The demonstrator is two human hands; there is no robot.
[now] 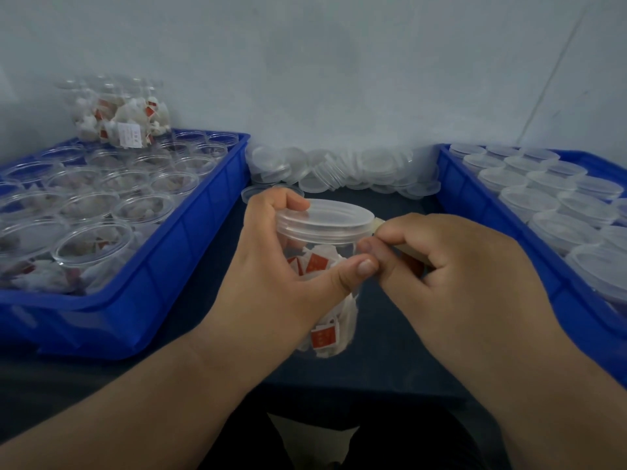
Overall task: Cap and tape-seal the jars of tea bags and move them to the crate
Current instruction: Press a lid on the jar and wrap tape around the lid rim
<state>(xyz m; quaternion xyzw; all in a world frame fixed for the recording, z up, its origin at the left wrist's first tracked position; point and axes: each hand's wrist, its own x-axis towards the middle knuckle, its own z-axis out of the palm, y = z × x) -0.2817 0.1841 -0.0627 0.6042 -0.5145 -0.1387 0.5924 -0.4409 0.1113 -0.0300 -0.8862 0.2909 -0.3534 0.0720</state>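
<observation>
Clear, thin plastic is probably making this capped jar light, slick and easy to dent, so you are doing well taking it high, where the neck under the lid is likely stiffest. Your left hand is wrapping its grip round that upper wall, holding the jar over the bench between the left crate and the right crate, while your right hand is pinching a beige tape roll just beside the lid's rim.

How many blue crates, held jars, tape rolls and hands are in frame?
blue crates: 2, left crate, right crate
held jar: 1
tape roll: 1
hands: 2, left hand, right hand
total: 6
</observation>
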